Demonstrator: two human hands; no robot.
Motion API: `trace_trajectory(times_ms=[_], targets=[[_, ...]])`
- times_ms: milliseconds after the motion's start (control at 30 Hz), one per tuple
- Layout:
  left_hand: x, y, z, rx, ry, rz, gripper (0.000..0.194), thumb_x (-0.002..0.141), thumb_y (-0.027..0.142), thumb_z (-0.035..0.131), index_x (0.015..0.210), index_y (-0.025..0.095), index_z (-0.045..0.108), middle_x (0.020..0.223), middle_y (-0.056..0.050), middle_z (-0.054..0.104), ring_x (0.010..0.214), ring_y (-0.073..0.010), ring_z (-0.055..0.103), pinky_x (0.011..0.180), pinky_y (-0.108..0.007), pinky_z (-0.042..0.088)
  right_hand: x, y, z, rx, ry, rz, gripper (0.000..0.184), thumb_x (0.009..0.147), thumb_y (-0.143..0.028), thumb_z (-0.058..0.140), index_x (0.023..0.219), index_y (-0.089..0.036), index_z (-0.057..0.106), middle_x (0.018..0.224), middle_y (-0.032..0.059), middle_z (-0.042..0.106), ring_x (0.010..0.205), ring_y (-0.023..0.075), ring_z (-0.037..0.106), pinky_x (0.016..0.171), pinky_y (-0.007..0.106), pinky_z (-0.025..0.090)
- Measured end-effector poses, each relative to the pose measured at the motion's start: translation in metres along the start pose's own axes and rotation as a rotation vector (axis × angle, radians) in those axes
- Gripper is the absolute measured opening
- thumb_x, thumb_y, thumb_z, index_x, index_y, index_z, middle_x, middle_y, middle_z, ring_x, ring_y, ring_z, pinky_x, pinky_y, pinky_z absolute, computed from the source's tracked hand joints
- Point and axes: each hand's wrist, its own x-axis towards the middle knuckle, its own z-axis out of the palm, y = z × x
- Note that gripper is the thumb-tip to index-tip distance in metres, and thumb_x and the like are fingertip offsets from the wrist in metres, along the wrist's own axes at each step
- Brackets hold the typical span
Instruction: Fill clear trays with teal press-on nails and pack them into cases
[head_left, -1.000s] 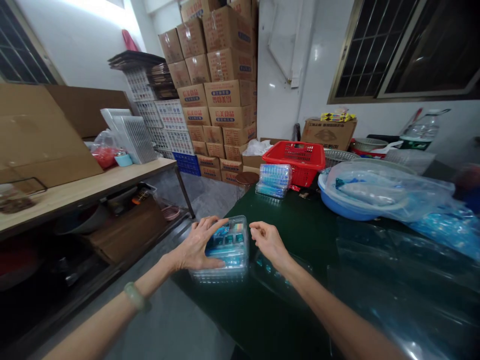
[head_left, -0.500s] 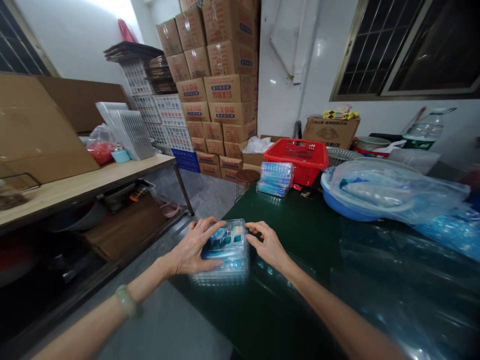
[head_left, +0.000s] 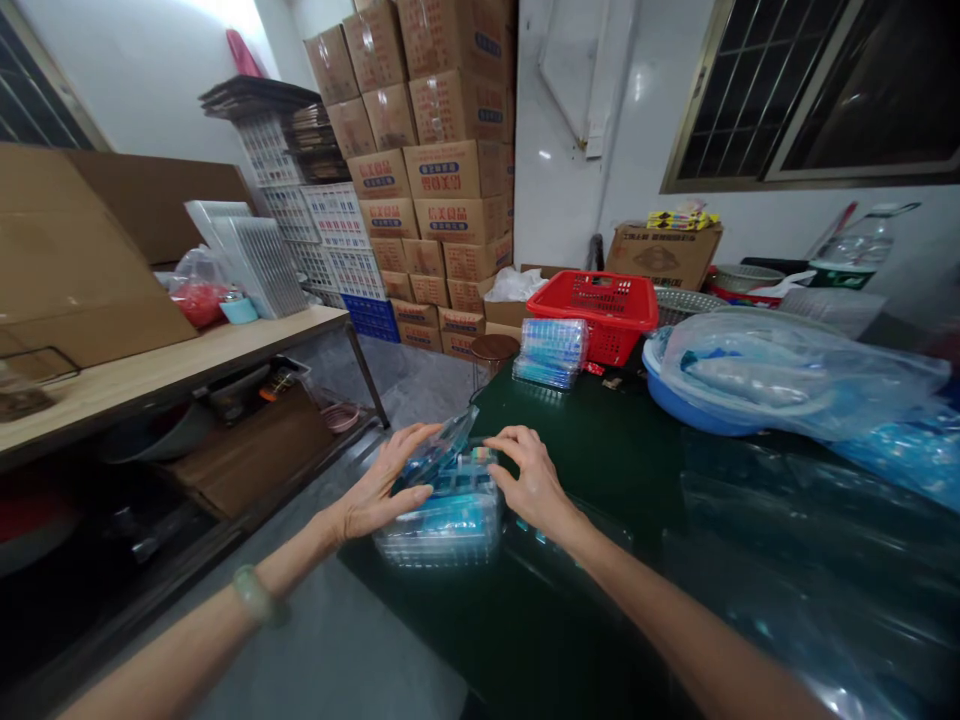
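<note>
From my remote seat I see the left hand (head_left: 380,484) holding a tilted clear plastic lid (head_left: 452,434), but whether the half-curled right hand (head_left: 534,482) grips the plastic box (head_left: 450,526), I cannot tell.

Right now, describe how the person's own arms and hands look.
The left forearm and right forearm are bare as far as the picture shows. A smooth, rounded, pale green bangle circles the left one. The left hand and right hand are ungloved.

Stacked clear containers (head_left: 439,548), blue contents (head_left: 454,512), top piece (head_left: 450,440) tilted up
</note>
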Motion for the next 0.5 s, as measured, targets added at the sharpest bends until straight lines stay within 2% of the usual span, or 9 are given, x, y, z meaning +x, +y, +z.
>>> trace_trajectory(times_ms=[167,300,400,500], targets=[[0.001,-0.003,0.001,-0.151,0.023,0.024,0.059,0.079,0.039,0.039,0.132,0.019,0.019,0.135,-0.008,0.028,0.123,-0.0272,0.022,0.101,-0.042,0.018,0.022,-0.019,0.007,-0.343,-0.192,-0.229,0.02,0.084,-0.022,0.042,0.091,-0.022,0.061,0.087,0.0039,0.055,0.085,0.0173,0.043,0.071,0.03,0.03],[0.003,-0.013,0.006,-0.183,0.056,0.04,0.064,0.077,0.044,0.041,0.132,0.019,0.021,0.135,-0.009,0.026,0.123,-0.0289,0.022,0.102,-0.043,0.016,0.042,-0.019,0.023,-0.426,-0.271,-0.238,0.014,0.078,-0.026,0.05,0.075,-0.02,0.062,0.077,0.0049,0.055,0.077,0.0183,0.043,0.065,0.03,0.028],[0.002,-0.019,0.009,-0.179,0.065,0.044,0.064,0.076,0.045,0.042,0.131,0.02,0.021,0.136,-0.008,0.026,0.123,-0.0293,0.021,0.102,-0.044,0.016,0.05,-0.017,0.03,-0.455,-0.296,-0.23,0.011,0.075,-0.024,0.051,0.075,-0.018,0.06,0.073,0.005,0.054,0.074,0.0186,0.044,0.063,0.029,0.029],[0.002,-0.021,0.01,-0.169,0.063,0.05,0.063,0.076,0.043,0.042,0.131,0.02,0.021,0.136,-0.008,0.025,0.123,-0.029,0.02,0.102,-0.044,0.015,0.053,-0.019,0.03,-0.472,-0.312,-0.272,0.013,0.078,-0.022,0.047,0.08,-0.016,0.058,0.077,0.0057,0.055,0.076,0.0188,0.044,0.064,0.03,0.029]])
